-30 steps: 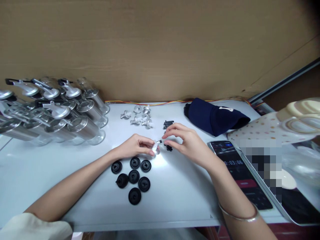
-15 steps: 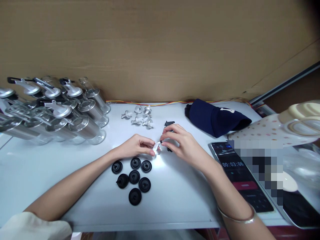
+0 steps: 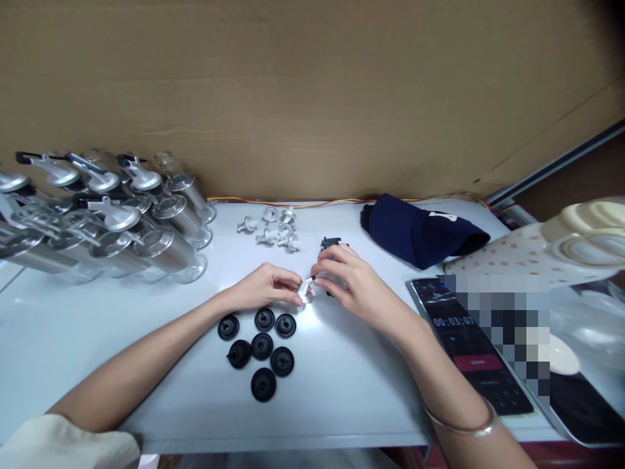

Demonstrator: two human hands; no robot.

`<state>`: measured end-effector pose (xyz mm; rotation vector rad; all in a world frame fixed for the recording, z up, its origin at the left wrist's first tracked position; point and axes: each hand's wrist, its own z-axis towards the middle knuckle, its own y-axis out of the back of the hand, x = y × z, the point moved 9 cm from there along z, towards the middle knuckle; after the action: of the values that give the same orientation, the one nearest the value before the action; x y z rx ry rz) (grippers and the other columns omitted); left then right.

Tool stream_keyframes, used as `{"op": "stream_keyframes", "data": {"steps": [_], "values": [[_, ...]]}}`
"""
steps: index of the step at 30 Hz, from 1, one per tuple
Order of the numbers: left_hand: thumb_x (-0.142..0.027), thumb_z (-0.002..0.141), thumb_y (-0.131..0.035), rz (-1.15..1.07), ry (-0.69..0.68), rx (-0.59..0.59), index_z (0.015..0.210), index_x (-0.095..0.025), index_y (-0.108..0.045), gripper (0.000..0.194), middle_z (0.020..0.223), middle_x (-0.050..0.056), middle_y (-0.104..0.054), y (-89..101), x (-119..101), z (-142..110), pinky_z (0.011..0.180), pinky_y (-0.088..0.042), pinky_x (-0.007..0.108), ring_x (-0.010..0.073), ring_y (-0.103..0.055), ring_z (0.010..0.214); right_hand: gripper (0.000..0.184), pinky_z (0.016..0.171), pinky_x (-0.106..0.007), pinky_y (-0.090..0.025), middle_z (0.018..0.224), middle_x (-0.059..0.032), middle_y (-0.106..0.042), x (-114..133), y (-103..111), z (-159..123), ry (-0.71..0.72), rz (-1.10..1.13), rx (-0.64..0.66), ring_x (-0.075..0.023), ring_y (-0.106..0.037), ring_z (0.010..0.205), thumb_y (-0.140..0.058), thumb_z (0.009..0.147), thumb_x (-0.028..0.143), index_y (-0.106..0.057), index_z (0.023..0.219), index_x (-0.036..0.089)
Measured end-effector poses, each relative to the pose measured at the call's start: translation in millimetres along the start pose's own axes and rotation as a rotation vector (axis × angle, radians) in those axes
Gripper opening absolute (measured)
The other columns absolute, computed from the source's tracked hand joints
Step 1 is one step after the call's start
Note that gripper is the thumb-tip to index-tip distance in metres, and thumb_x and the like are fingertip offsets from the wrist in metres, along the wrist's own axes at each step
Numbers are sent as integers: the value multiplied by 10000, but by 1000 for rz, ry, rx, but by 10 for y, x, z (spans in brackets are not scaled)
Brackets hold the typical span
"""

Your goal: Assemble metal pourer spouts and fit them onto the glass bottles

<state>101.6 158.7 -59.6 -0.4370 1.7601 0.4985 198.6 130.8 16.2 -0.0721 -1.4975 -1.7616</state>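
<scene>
My left hand [image 3: 268,286] pinches a silver-white pour spout [image 3: 306,290] between thumb and fingers, its narrow end pointing up and right. At that end my right hand [image 3: 351,277] grips a small black cap piece [image 3: 313,279], which touches the spout tip; how far it is fitted I cannot tell. Partly hidden behind my right fingers lies a pile of small black pieces [image 3: 332,241]. Several round black stoppers [image 3: 262,346] are spread just in front of my left hand. More silver pour spouts [image 3: 267,236] lie loose farther back.
Glass bottles [image 3: 168,244], some topped with spouts, crowd the left side. On the right are a dark blue cap [image 3: 415,228], a spotted container [image 3: 512,254] and a phone [image 3: 469,345] showing a timer. Cardboard [image 3: 312,98] walls the back, with wires [image 3: 273,204] along its foot.
My right hand has shifted very slightly at the spout tip. The left hand and the spout stay in place. The timer has moved on by one second.
</scene>
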Motion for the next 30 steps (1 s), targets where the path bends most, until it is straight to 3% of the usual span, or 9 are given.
{"op": "stream_keyframes", "data": {"steps": [4, 12, 16, 22, 30], "values": [[-342, 683, -759, 23, 28, -18, 834, -116, -699, 278, 683, -14, -569, 9, 33, -6, 616, -359, 231, 108, -449, 642, 188, 811, -352, -464, 954, -93, -596, 19, -19, 5, -2, 32, 15, -222, -538, 913, -490, 952, 175, -635, 833, 171], [-269, 729, -716, -118, 11, -26, 902, -129, -703, 223, 880, 30, -687, 33, 12, 8, 754, -431, 239, 121, -561, 763, 114, 893, -381, -447, 1038, -107, -611, -43, 121, -5, -95, 55, -24, -243, -558, 1006, -531, 938, 204, -639, 949, 168], [-255, 724, -714, -144, 8, -38, 885, -129, -704, 205, 806, 14, -680, 43, -2, 15, 749, -438, 241, 116, -564, 730, 107, 894, -380, -451, 1048, -99, -612, -42, 47, -9, -71, 45, 42, -243, -552, 1014, -560, 928, 213, -658, 947, 176], [-241, 706, -706, -103, 33, -33, 876, -118, -714, 209, 810, 18, -675, 24, -28, 7, 745, -433, 245, 127, -567, 743, 183, 775, -313, -460, 906, -77, -614, -32, -47, 2, -29, 35, 95, -201, -571, 855, -490, 964, 205, -658, 901, 166], [-257, 709, -701, -62, 19, -12, 775, -119, -669, 156, 683, -27, -560, 14, -58, -2, 649, -364, 219, 100, -464, 659, 271, 715, -287, -416, 802, -55, -601, -44, -114, 7, -20, 37, 149, -195, -533, 799, -426, 995, 276, -628, 846, 171]]}}
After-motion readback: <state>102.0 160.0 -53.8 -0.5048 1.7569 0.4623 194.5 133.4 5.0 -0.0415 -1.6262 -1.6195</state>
